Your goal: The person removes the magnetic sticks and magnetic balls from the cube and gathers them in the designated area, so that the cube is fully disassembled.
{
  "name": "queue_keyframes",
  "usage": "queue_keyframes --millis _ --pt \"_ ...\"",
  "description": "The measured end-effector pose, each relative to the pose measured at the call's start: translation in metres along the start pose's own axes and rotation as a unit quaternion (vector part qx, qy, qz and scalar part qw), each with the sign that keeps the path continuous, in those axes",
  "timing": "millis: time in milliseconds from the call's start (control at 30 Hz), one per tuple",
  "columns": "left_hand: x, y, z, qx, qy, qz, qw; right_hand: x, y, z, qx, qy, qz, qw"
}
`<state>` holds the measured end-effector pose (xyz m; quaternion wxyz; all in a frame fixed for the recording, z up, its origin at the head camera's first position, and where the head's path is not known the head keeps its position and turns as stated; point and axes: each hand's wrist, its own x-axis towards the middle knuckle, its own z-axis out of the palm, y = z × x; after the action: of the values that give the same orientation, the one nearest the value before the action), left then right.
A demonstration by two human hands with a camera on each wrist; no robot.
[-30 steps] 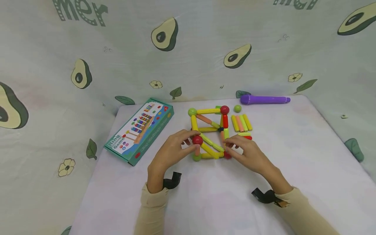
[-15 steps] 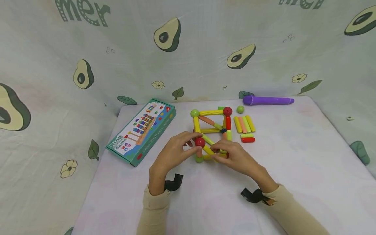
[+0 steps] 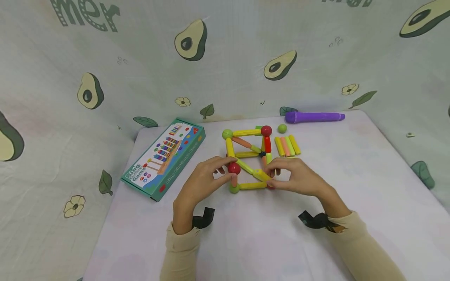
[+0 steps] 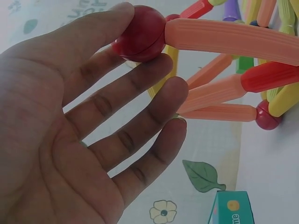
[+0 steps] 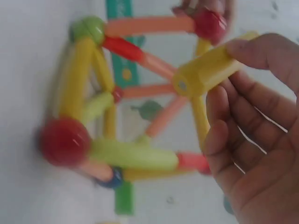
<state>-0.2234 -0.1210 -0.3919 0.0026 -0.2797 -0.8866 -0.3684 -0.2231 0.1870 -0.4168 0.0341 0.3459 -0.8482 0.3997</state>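
Note:
A frame of ribbed magnetic rods and balls stands on the table, its front bottom yellow rod (image 3: 250, 186) running from a green ball (image 3: 234, 189). My left hand (image 3: 202, 179) pinches a red ball (image 4: 145, 32) between thumb and finger, at the top of an upright orange rod (image 4: 224, 39). The other fingers of that hand are spread. My right hand (image 3: 299, 177) pinches a yellow rod (image 5: 208, 72), whose end disc shows in the right wrist view. It is held apart from the red ball. Below it, a red ball (image 5: 65, 141) forms a bottom corner, blurred.
A green Ring Challenge Game box (image 3: 163, 158) lies to the left. Several loose rods (image 3: 287, 146) and a green ball (image 3: 282, 128) lie behind my right hand. A purple microphone-shaped stick (image 3: 314, 117) is at the back edge, before a hanging cloth (image 3: 228, 74).
My right hand reached left to the yellow rod leaning from the red ball, took hold of it and drew it back to the right. My left hand keeps its hold on the ball.

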Motion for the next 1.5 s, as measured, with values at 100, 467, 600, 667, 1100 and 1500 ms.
queue_keyframes --millis 100,467,600,667,1100,1500 --pt "-0.001 -0.001 0.002 -0.007 -0.008 -0.013 0.9999 -0.002 0.01 -0.019 -0.007 0.066 0.058 0.996" --pt "0.001 0.003 0.001 -0.007 -0.003 0.009 0.9999 0.021 0.064 -0.067 -0.033 0.229 0.279 0.932" --pt "0.0 0.004 -0.002 0.0 -0.006 0.0 1.0 0.026 0.087 -0.07 -0.05 0.228 0.312 0.921" --pt "-0.002 0.003 -0.002 0.0 -0.006 -0.004 1.0 0.025 0.097 -0.066 -0.056 0.217 0.328 0.918" --pt "-0.003 0.0 -0.002 0.012 -0.006 -0.016 0.9998 0.014 0.132 -0.055 -0.059 0.15 0.397 0.904" --pt "0.002 0.0 0.0 0.004 -0.009 -0.011 0.9999 0.011 0.129 -0.057 -0.092 0.132 0.389 0.907"
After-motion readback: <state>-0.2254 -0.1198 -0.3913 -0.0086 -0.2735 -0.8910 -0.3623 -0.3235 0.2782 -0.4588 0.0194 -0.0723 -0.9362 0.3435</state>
